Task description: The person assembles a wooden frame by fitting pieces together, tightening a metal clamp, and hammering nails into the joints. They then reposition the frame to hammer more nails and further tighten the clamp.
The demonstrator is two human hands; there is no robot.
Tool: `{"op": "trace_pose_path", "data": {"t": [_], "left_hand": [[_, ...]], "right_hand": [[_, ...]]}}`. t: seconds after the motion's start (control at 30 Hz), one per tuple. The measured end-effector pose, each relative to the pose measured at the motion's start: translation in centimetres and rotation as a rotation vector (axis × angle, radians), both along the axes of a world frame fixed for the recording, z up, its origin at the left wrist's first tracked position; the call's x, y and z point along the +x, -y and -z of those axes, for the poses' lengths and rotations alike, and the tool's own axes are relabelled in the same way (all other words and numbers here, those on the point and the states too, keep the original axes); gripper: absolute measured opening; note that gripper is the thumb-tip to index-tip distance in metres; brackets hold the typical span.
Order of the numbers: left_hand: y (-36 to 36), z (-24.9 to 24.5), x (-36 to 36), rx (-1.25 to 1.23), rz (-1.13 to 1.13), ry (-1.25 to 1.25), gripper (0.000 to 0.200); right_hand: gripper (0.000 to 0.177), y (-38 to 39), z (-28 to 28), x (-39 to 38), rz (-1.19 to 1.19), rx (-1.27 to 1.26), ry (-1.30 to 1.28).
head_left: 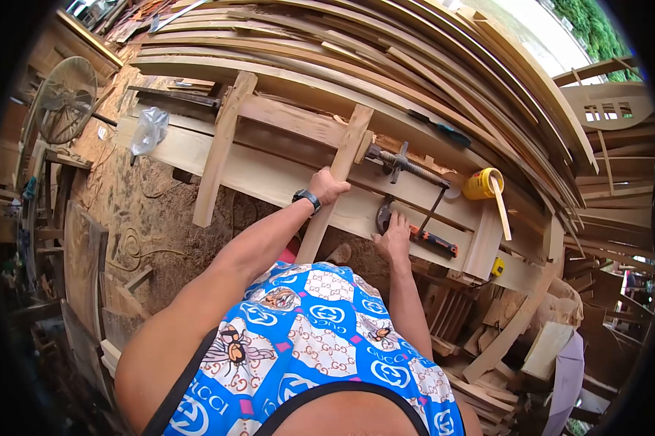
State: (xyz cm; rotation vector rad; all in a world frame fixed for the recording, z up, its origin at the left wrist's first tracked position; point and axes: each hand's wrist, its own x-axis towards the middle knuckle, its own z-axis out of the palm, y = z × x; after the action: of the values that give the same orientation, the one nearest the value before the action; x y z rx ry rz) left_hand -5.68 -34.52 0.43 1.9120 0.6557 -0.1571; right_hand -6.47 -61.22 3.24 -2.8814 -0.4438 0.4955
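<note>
My left hand, with a dark watch on its wrist, is closed around the edge of a wooden crosspiece of a frame. A second crosspiece and a rail join it. Against the frame's right end presses a clamp with a threaded screw. My right hand lies over a tool with an orange and black handle, probably a hammer; its fingers are stretched out, and they partly hide the tool. The tool's dark curved head shows beside the fingers. Both rest on the pale bench board.
A yellow glue tub with a wooden stick stands right of the clamp. Beyond lie a dark chisel-like tool and long stacked planks. A yellow tape measure, a plastic bag and a fan are around.
</note>
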Motion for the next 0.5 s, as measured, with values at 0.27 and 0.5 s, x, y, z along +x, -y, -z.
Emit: {"op": "trace_pose_path", "data": {"t": [0.27, 0.5], "left_hand": [[0.1, -2.4, -1.7, -0.044, 0.02, 0.026, 0.059], [0.0, 0.5, -1.1, -0.077, 0.001, 0.058, 0.065]], "right_hand": [[0.091, 0.5, 0.0, 0.3, -0.015, 0.02, -0.013], [0.078, 0.9, -0.2, 1.2, 0.03, 0.107, -0.041]]}}
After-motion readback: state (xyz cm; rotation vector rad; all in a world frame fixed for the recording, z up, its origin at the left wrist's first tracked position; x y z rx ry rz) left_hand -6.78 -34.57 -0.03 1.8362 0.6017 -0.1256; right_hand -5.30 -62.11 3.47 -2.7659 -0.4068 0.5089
